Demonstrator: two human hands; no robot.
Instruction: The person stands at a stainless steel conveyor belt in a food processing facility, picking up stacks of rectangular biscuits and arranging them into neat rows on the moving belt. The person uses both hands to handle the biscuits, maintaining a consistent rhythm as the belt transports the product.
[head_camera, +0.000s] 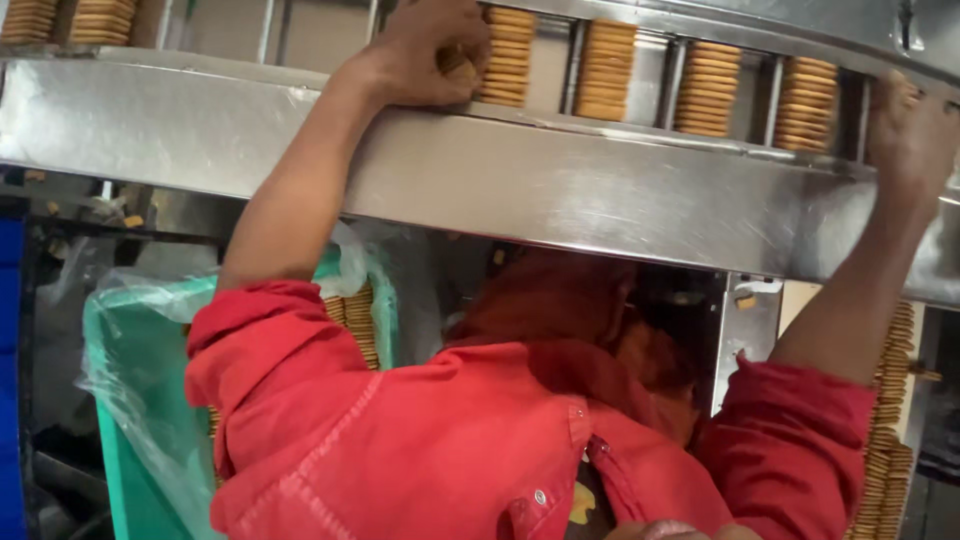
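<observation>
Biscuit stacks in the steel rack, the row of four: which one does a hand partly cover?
The first stack from the picture's left; the red-sleeved person's hand overlaps its edge, the other three stand uncovered.

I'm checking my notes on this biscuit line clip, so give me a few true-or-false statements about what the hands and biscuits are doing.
1. The sleeves are red. True.
2. The left hand is up at a stack of biscuits in the machine. True.
3. The right hand is inside the green bin. False: it is raised to the machine's metal rim, far to the right of the bin.
4. The biscuits in the machine lie in a loose heap. False: they stand in neat columns between metal dividers.
5. The green bin has a clear plastic liner. True.
</observation>
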